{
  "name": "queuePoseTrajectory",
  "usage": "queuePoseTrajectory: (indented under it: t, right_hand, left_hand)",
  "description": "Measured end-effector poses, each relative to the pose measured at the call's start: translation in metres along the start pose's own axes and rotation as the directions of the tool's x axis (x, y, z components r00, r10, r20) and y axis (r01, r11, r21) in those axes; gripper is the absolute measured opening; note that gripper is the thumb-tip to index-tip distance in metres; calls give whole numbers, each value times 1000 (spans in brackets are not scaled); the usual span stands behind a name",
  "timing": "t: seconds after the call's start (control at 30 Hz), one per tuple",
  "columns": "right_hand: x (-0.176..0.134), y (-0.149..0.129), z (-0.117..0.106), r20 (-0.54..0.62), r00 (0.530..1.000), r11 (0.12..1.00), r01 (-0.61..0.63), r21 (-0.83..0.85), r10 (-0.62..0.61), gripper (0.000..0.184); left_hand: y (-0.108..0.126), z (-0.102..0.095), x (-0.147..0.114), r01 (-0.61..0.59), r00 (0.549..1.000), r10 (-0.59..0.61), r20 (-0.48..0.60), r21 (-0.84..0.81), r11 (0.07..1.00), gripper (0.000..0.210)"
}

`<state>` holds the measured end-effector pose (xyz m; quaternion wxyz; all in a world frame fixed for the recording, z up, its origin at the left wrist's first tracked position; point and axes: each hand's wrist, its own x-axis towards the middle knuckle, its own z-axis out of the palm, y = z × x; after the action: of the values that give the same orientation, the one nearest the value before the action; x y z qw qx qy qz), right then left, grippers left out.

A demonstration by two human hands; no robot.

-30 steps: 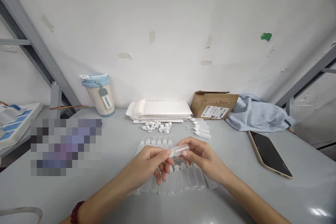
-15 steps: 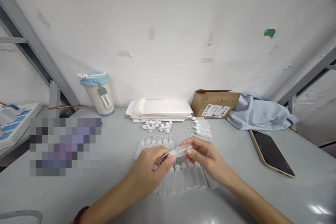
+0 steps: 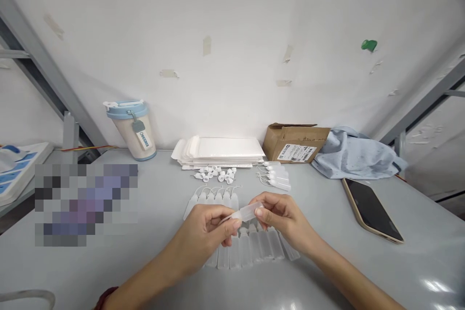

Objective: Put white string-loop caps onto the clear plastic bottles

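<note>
Translucent bottle (image 3: 250, 211), pinched by the fingers of the left hand (image 3: 208, 230) at one end and of the right hand (image 3: 281, 214) at the other, at twelve o'clock from the lower bottle row (image 3: 256, 247), could drop and disarray it should either pinch slacken.

A small, translucent white bottle (image 3: 250, 211) spans the gap between the left hand (image 3: 209, 230) and the right hand (image 3: 285, 215). It lies nearly level, rising slightly toward the right hand. The left thumb and fingers pinch and partly hide its narrower end; the right thumb and fingers hold its wider, plain end. Its body looks smooth and cloudy. Similar bottles (image 3: 247, 252) lie side by side below both hands; small white caps (image 3: 215, 173) lie scattered beyond the left hand.
</note>
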<state>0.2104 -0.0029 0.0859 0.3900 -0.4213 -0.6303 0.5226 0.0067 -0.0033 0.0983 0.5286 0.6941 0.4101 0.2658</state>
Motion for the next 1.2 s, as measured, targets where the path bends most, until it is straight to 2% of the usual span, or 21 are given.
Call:
queuePoseTrajectory:
  t: [0.1, 0.17, 0.33, 0.4, 0.43, 0.5, 0.53, 0.6, 0.67, 0.77, 0.93, 1.0, 1.1, 1.2]
  right_hand:
    - [0, 0, 2, -28, 999, 1000, -23, 1, 23, 32]
    - [-1, 0, 4, -43, 998, 998, -50, 25, 51, 34]
    - [1, -1, 7, -64, 991, 989, -108, 106, 115, 36]
    - [2, -1, 7, -65, 989, 985, -123, 122, 131, 38]
    - [3, -1, 7, -69, 988, 984, -128, 123, 137, 39]
    - [4, -1, 7, -80, 987, 986, -127, 112, 136, 41]
    - [4, -1, 7, -84, 988, 987, -121, 106, 130, 42]
    - [4, -1, 6, -90, 990, 991, -99, 91, 107, 40]
    - [1, -2, 7, -96, 992, 996, -73, 50, 77, 36]
    - [-3, -5, 10, -123, 992, 995, 1, -102, -13, 31]
    - [-5, -6, 12, -99, 969, 913, 177, -368, -228, 25]
    - [-4, -3, 10, -105, 946, 866, 233, -443, -308, 23]
    - [-4, 1, 8, -68, 916, 795, 304, -525, -396, 23]
    - [-4, 2, 7, -45, 944, 821, 260, -508, -326, 23]
  left_hand:
    - [-6, 3, 0, -136, 985, 157, -73, 232, 963, 26]
    - [-10, 5, -1, -231, 951, 295, -96, 414, 881, 25]
    - [-22, 8, 1, -402, 832, 554, 9, 698, 593, 24]
    - [-27, 8, 3, -422, 803, 595, 35, 739, 525, 25]
    - [-28, 8, 4, -428, 796, 604, 31, 734, 527, 24]
    - [-26, 8, 5, -411, 817, 576, -31, 668, 620, 22]
    - [-23, 7, 6, -381, 852, 519, -72, 594, 708, 21]
    - [-16, 4, 6, -261, 942, 318, -112, 354, 898, 22]
    - [-9, 1, 7, -105, 991, 113, -68, 109, 988, 26]
    - [-3, -4, 8, 28, 1000, -28, 7, -46, 999, 31]
    - [-4, -5, 8, 152, 982, -131, 138, -157, 976, 35]
    - [-4, -4, 7, 149, 984, -127, 126, -185, 971, 35]
    - [-5, -3, 7, 113, 992, -105, 65, -142, 983, 37]
    - [-7, -2, 5, 83, 996, -83, -8, -42, 996, 37]
